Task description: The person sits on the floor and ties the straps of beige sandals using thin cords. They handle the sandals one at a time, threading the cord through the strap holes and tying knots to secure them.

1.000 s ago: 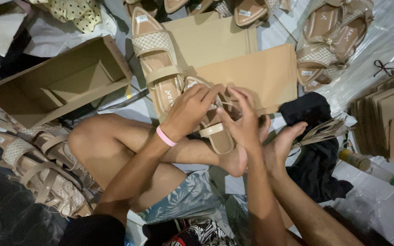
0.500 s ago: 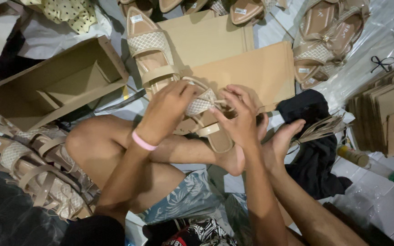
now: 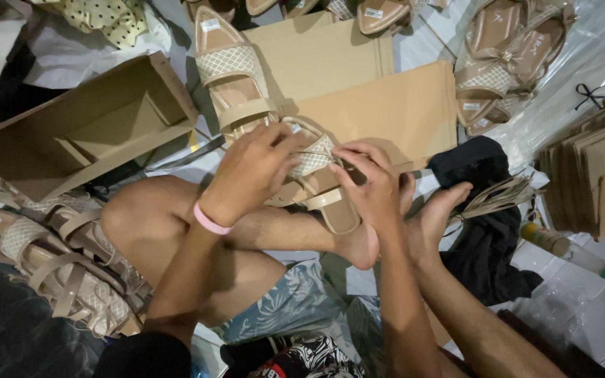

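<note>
A beige sandal [image 3: 320, 183] with a woven toe band lies over the person's crossed legs, gripped by both hands. Compared with the earlier frames, the left hand [image 3: 250, 171] has slid further onto its heel end, fingers curled shut on it. The right hand [image 3: 371, 183] pinches the woven band. A matching sandal [image 3: 234, 77] touches it above, on flat cardboard sheets [image 3: 379, 105]. An open cardboard box [image 3: 82, 129] sits left; piled sandals [image 3: 57, 259] crowd the lower left. Black cloth [image 3: 481, 210] and a green-capped bottle [image 3: 572, 255] lie right, leaving little free floor.
</note>
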